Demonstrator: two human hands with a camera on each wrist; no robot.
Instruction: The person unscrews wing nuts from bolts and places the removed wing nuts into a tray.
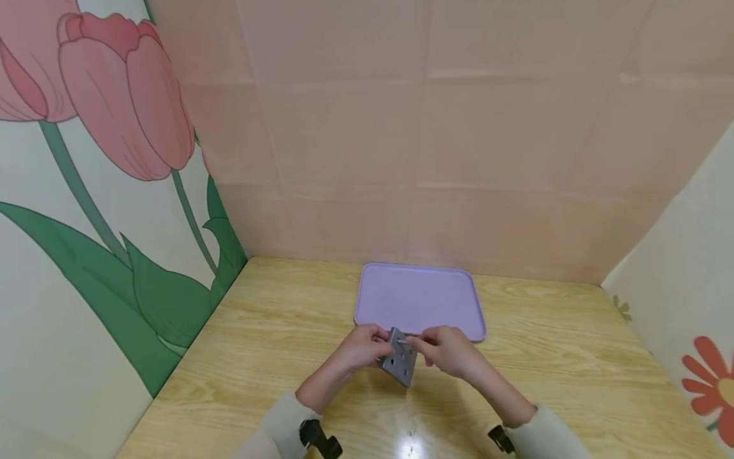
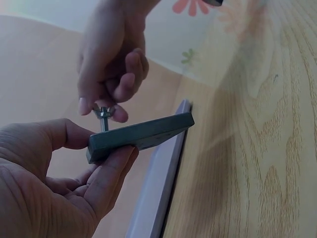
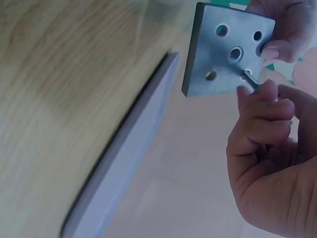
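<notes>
A square grey metal plate (image 1: pixel 397 368) with several round holes stands tilted above the wooden table. My left hand (image 1: pixel 360 348) holds it by one edge, thumb on one face and fingers on the other in the left wrist view. With thumb and fingertips my right hand (image 1: pixel 450 350) pinches a small wing screw (image 2: pixel 104 124), whose shank stands upright from the plate. From the right wrist view, the screw's shank (image 3: pixel 250 80) sits at a hole near one corner of the plate. My fingers partly hide its head.
A light purple tray (image 1: pixel 418 296) lies on the wooden table (image 1: pixel 298 319) just beyond my hands. A peach-coloured wall covering (image 1: pixel 424 140) rises behind the table, with flower-printed panels at the left and right sides.
</notes>
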